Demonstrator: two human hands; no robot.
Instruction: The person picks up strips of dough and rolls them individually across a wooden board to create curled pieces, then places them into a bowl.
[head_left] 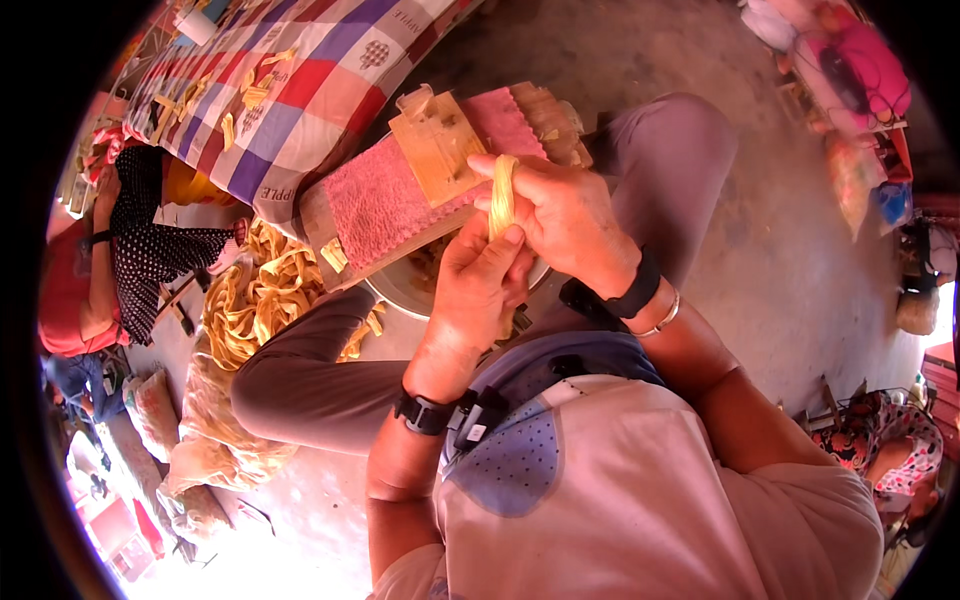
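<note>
While the person sits with knees wide apart, both hands meet over a board (313,217) laid in front of the body. Left hand (478,270) pinches the lower end of a yellow strip (503,198) between thumb and fingers; right hand (572,215) holds the same strip from the right, index finger pointing left, strip bent over that finger in a loop. So the strip is up in the air, between the hands, nearer the body than the block (437,148). Hands just about touching; exact finger contact partly hidden. Block is wood, squarish, small dark spots on top, sitting on a pink cloth (375,195) that covers much of the board. Short yellow piece (334,255) lies at the board's left end. Metal basin (405,300) shows under the board, partly hidden by it and the left hand; contents hard to make out. Left of the knee, a big tangled pile (262,295) of yellow strips, pale sack (225,425) just below it. Checked cloth (300,75) at upper left, more yellow bits scattered on it. Black watch (424,412) on left wrist; black band (638,285) plus bracelet (662,316) on right. Another person (75,290) in red at far left, one more (890,450) in patterned clothing at lower right. Grey floor (790,290) around.
</note>
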